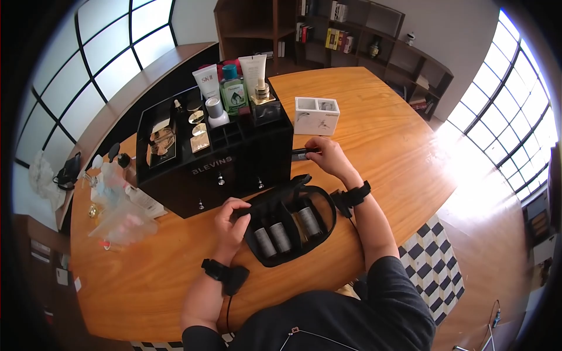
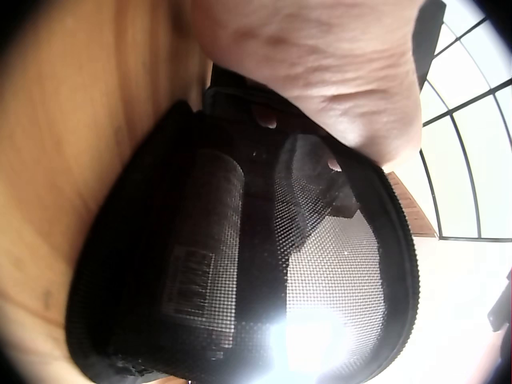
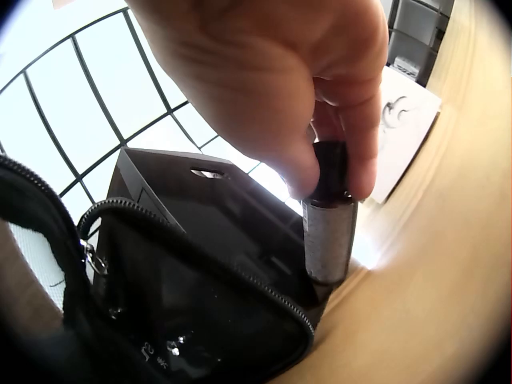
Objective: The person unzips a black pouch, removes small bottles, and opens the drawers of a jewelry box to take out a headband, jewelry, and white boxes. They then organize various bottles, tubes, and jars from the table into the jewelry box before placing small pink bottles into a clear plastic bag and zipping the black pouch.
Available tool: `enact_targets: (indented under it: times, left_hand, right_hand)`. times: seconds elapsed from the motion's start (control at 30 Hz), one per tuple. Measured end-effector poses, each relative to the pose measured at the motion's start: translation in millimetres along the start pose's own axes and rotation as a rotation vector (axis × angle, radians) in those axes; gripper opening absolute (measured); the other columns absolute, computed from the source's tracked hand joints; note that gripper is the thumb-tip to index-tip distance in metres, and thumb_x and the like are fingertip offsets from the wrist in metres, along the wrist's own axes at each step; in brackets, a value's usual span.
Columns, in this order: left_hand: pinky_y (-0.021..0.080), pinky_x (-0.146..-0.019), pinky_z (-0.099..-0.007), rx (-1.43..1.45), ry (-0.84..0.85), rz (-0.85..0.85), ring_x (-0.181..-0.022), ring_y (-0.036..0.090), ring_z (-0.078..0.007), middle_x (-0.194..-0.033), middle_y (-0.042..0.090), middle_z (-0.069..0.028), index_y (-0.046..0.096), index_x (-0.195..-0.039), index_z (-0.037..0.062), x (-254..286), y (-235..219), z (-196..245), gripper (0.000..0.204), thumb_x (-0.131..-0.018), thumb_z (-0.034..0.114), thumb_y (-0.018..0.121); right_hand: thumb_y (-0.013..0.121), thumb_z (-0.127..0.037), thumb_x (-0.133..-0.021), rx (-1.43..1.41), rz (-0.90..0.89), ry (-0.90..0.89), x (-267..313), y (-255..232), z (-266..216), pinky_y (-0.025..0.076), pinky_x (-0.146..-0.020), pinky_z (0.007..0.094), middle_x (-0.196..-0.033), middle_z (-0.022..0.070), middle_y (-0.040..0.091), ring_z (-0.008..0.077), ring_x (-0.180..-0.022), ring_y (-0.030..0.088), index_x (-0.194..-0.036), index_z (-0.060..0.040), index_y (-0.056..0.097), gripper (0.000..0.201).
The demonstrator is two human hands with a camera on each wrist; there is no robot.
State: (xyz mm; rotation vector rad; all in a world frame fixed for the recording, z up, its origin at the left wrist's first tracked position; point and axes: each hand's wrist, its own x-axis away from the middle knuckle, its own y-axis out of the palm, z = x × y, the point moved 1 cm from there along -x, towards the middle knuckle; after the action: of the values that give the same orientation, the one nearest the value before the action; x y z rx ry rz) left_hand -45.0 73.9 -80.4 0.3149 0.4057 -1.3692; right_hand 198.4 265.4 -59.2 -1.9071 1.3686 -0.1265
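An open black zippered case [image 1: 272, 255] lies on the table in front of a black cosmetics organizer, with several grey-labelled bottles [image 1: 280, 236] inside. My left hand [image 1: 232, 227] is at the case's left side, its fingers curled at the edge; in the left wrist view the palm [image 2: 336, 72] covers part of the case's mesh [image 2: 336, 272]. To the right of the organizer, my right hand [image 1: 332, 159] pinches the black cap of a small grey-labelled bottle [image 3: 329, 240] between thumb and fingers. The bottle is upright in the right wrist view, beside the organizer's side.
The organizer [image 1: 216, 175] carries tubes, a green bottle [image 1: 235, 93] and compacts. A white divided box [image 1: 316, 120] stands behind my right hand. Plastic bags [image 1: 126, 216] and small items lie at the table's left. Shelves [image 1: 351, 35] stand beyond the table.
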Motion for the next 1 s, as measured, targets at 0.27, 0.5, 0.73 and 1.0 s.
enact_targets:
  times: [0.27,0.5,0.73,1.0]
  left_hand:
    - [0.04,-0.078,-0.026,0.032,0.015,0.01,-0.086,0.051,-0.0149,-0.09,0.053,-0.0072,0.058,-0.089,-0.0016,2,-2,-10,0.018,-0.071,-0.003,0.055]
    - [0.04,-0.078,-0.0256,0.017,0.034,-0.004,-0.085,0.052,-0.0151,-0.088,0.053,-0.0069,0.058,-0.088,-0.0012,1,-3,-10,0.018,-0.07,-0.003,0.055]
    - [0.041,-0.077,-0.0266,-0.036,0.033,0.003,-0.083,0.052,-0.0161,-0.088,0.054,-0.0077,0.058,-0.088,-0.0016,0,-4,-9,0.018,-0.07,0.001,0.057]
    - [0.041,-0.078,-0.0261,0.001,0.021,0.004,-0.085,0.051,-0.0153,-0.091,0.053,-0.0074,0.058,-0.088,-0.0014,1,-3,-8,0.017,-0.072,0.001,0.056]
  right_hand:
    - [0.067,-0.004,-0.079,-0.17,0.333,-0.069,4,-51,-33,0.051,-0.072,0.029,-0.086,0.0089,0.065,0.0173,-0.076,0.063,-0.104,-0.0005,0.059,0.027]
    - [0.05,-0.015,-0.095,-1.432,0.374,-0.111,28,-77,-93,0.052,-0.075,0.0363,-0.1,0.0071,0.058,0.0167,-0.088,0.057,-0.115,-0.0049,0.049,0.022]
    - [0.049,-0.018,-0.096,-1.857,0.119,0.221,35,-62,-105,0.053,-0.073,0.0382,-0.099,0.009,0.056,0.0223,-0.084,0.058,-0.113,-0.0077,0.047,0.02]
    - [0.052,-0.017,-0.095,-1.706,0.109,0.148,44,-56,-125,0.052,-0.079,0.0375,-0.099,0.0088,0.056,0.0209,-0.088,0.058,-0.108,-0.0042,0.05,0.018]
